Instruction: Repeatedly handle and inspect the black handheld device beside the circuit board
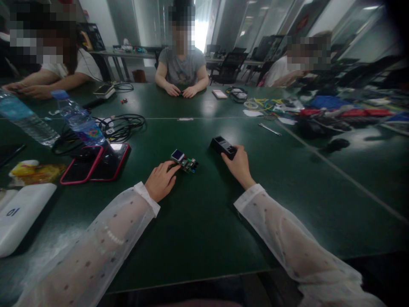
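A small green circuit board [186, 162] with a little screen at its left end lies on the dark green table. My left hand [161, 179] rests beside it, fingers stretched out and fingertips touching its near edge. To the right, my right hand [239, 166] grips the near end of a black rectangular case [220, 147] between thumb and fingers. The case's upper face has a grey panel with openings, and its far end points away to the left. What lies inside the case cannot be made out.
Two red-edged phones [111, 162], a tilted water bottle [79, 119], black cables [128, 125] and a white power bank [27, 217] are at left. A wrench [270, 129] and tangled wires [265, 104] lie at right. Across the table [198, 238] sits a person in grey [182, 70].
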A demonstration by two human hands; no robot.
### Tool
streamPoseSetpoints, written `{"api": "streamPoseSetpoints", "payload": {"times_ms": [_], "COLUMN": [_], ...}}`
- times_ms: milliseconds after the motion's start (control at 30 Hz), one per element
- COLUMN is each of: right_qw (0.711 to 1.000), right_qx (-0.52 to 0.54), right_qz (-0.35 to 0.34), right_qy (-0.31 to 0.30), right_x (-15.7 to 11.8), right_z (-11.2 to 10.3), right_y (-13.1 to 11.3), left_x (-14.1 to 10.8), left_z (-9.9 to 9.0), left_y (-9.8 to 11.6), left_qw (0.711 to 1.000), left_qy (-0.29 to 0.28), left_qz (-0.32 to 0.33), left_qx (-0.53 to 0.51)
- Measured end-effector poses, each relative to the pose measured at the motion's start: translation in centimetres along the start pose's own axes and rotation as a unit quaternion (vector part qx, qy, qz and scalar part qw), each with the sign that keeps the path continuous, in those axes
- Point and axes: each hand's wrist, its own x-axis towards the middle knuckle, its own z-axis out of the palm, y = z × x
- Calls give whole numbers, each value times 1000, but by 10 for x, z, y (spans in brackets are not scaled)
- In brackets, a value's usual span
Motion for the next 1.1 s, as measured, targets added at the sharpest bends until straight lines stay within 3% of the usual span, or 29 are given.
{"api": "streamPoseSetpoints", "payload": {"times_ms": [1100], "right_qw": [1000], "right_qx": [-8], "right_qz": [-15], "right_qy": [-6], "right_x": [-3], "right_z": [2], "right_y": [-1], "left_x": [-2], "left_z": [2], "left_y": [3], "left_qw": [999], "left_qy": [-5], "left_qz": [-34], "left_qx": [37]}}
